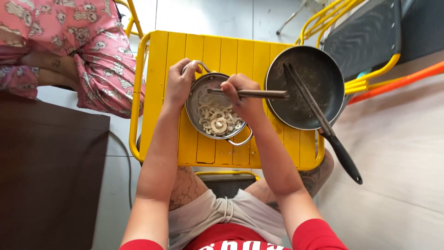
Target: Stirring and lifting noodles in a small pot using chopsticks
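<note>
Two hands work over a small steel pot (216,107) at the centre of the frame, on a yellow slatted surface (162,92). The left hand (178,83) is curled shut around the pot's upper handle, seemingly to steady it. The right hand (243,95) pinches a pair of chopsticks (259,94) between thumb and fingers; they lie nearly level, their ends crossing the rim of the pan (305,88) to the right, and the hand itself hovers above the pot's right side. Inside the pot lie pale rings (218,119), heaped toward the lower half; what food they are I cannot tell for sure. The dark pan sits just beside the pot, touching or nearly so, with a second pair of dark sticks (305,95) resting aslant across it and its black handle (343,157) jutting off the surface toward the lower right. At the upper left sits another person in pink patterned clothing (88,41), apart from the work.
</note>
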